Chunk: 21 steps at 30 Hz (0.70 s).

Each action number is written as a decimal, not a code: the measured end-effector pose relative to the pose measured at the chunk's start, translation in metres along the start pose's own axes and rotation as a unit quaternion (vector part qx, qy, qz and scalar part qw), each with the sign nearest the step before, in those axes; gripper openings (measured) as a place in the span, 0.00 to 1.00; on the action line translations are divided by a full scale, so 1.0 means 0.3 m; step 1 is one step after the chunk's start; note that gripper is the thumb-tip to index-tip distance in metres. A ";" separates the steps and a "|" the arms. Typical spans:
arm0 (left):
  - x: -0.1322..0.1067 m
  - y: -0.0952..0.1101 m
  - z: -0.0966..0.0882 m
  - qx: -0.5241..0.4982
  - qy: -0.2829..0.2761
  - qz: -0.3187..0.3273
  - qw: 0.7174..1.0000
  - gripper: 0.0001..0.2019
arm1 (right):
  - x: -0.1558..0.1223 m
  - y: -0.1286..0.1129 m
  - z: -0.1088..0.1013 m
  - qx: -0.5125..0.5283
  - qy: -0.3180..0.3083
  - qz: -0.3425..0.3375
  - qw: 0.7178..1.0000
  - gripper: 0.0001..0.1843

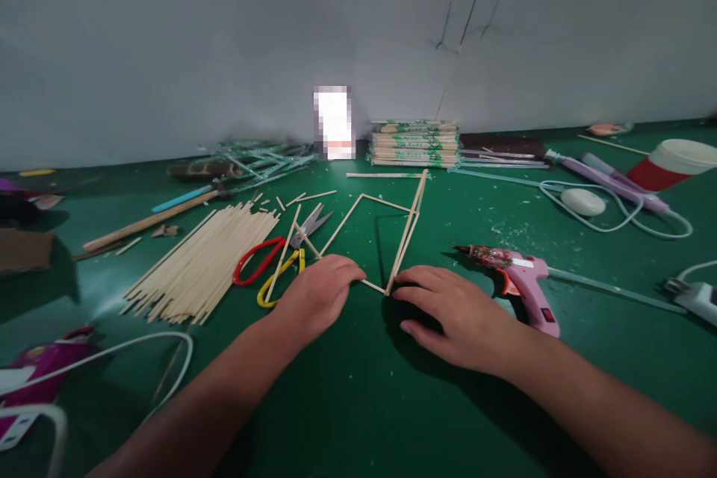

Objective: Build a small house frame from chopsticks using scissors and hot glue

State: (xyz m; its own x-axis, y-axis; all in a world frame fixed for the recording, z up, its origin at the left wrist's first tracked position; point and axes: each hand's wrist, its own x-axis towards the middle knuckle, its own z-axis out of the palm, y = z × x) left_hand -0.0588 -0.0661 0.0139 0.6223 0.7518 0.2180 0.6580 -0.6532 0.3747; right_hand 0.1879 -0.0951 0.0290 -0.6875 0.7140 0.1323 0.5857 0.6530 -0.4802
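Between the two grips, flat on the green worktop (pixel 358 403): near corner of an open four-sided frame of thin pale wooden sticks (pixel 408 228). The frame runs away from both grips toward the wall.

Left grip (pixel 319 295): fingers curled together, tips down on the frame's near stick just short of the corner. The thumb is hidden, so I cannot tell whether the stick is pinched or only pressed.

Right grip (pixel 453 314): fingers stretched out and slightly apart, enclosing nothing, tips touching the corner from the other side.

Just beyond and right of the right grip: pink hot-glue gun (pixel 526 287), propped nozzle-up, cord trailing right. Just beyond and left of the left grip: scissors with one red and one yellow handle loop (pixel 274 265), a loose stick lying across them. Further left: fanned pile of loose pale sticks (pixel 202 261).

Judgement on technique: this looks like holding a corner joint. Press straight down, not sideways, so the sticks do not skate apart. Keep both sticks flat on the worktop and fingertips beside the joint rather than on it. The long, slender sides will probably twist if the wrists shift.
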 end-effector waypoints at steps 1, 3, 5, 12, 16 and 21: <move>0.001 0.003 0.003 -0.002 -0.002 -0.004 1.000 0.15 | 0.001 0.001 0.002 0.001 0.002 -0.001 1.000 0.16; 0.003 0.008 0.006 -0.003 -0.003 -0.008 1.000 0.15 | 0.002 0.004 0.005 -0.001 0.010 -0.002 1.000 0.15; 0.006 0.014 0.008 0.007 0.004 -0.012 1.000 0.14 | 0.002 0.006 0.007 -0.004 0.019 -0.002 1.000 0.15; 0.025 0.024 0.015 0.050 0.020 -0.002 0.999 0.10 | -0.003 0.012 0.011 -0.010 0.029 -0.005 1.000 0.13; 0.029 0.033 0.002 0.042 0.059 0.012 0.997 0.07 | -0.006 0.026 0.020 -0.015 0.093 -0.001 0.996 0.13; 0.020 0.046 -0.023 0.046 0.115 -0.022 0.992 0.05 | -0.006 0.036 0.024 -0.011 0.159 0.039 0.986 0.18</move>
State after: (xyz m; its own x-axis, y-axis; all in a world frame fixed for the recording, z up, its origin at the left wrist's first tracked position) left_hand -0.0491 -0.0700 0.0267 0.4860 0.7733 0.4073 0.7250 -0.6169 0.3061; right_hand 0.1923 -0.0913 0.0173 -0.4733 0.8027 0.3629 0.6430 0.5964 -0.4806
